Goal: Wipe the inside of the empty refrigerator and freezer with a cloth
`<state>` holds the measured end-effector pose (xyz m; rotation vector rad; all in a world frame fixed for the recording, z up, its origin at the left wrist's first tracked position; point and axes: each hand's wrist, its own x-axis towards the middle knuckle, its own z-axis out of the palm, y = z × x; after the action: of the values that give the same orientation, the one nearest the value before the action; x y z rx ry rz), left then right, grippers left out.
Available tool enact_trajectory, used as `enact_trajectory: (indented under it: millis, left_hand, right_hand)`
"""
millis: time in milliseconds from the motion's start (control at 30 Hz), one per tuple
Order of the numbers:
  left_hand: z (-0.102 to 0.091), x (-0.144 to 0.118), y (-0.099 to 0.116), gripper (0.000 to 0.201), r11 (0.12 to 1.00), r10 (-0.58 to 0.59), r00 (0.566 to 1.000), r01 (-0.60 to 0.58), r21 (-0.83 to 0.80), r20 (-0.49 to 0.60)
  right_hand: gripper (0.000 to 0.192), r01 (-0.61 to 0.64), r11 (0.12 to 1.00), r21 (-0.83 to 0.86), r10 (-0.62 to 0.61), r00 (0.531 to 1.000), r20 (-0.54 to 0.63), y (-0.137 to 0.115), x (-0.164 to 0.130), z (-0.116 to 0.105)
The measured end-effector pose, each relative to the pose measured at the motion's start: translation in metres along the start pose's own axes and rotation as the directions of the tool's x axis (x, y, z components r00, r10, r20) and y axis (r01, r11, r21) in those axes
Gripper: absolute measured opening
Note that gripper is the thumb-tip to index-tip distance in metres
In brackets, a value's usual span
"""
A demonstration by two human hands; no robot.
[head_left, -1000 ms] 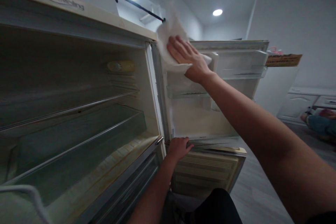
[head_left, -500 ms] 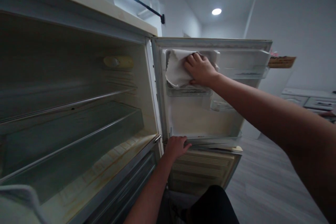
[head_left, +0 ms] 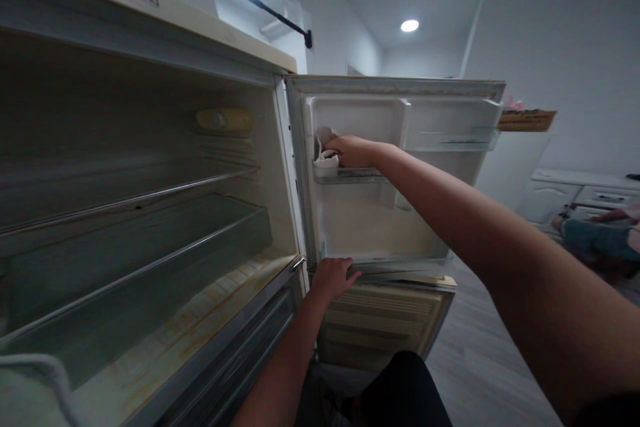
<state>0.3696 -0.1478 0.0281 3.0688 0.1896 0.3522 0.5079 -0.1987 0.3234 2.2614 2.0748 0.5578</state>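
Note:
My right hand (head_left: 350,150) grips a white cloth (head_left: 327,163), bunched into the left corner of the upper door shelf (head_left: 357,177) of a fridge. Its fingertips are partly hidden by the cloth and the shelf. Lower down, my left hand (head_left: 337,278) rests on the bottom shelf edge of the open fridge door (head_left: 370,223), near the hinge side. The left fingers are stretched out over the rim, with the thumb apart, and hold nothing.
The fridge compartment (head_left: 125,127) stands open on the left, with glass shelves (head_left: 145,240) and brown stains on its floor. A lower door (head_left: 385,320) is also open. At right are a cardboard box (head_left: 527,121), white cabinets (head_left: 555,197) and another person (head_left: 600,240).
My right hand has moved left and down with the cloth, from the upper door panel into the shelf corner. The cloth is now bunched. My left hand stays put.

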Motion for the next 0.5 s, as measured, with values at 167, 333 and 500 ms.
enact_trajectory:
  millis: [167,333,500]
  left_hand:
    - [0.000,-0.002,-0.004,0.043,1.000,-0.002,1.000,0.002,0.015,0.017]
    - [-0.001,-0.004,-0.007,0.044,1.000,0.010,1.000,-0.011,0.019,0.019]
    - [-0.001,-0.006,-0.011,0.042,0.999,0.027,0.999,-0.028,0.024,0.017]
  right_hand:
    - [0.032,-0.004,0.996,0.092,0.001,1.000,0.031,0.011,-0.012,-0.003]
    - [0.029,-0.223,0.967,-0.121,0.244,0.947,0.207,0.025,-0.047,-0.013]
    - [0.025,-0.373,0.918,-0.138,0.374,0.927,-0.020,0.005,-0.058,-0.038]
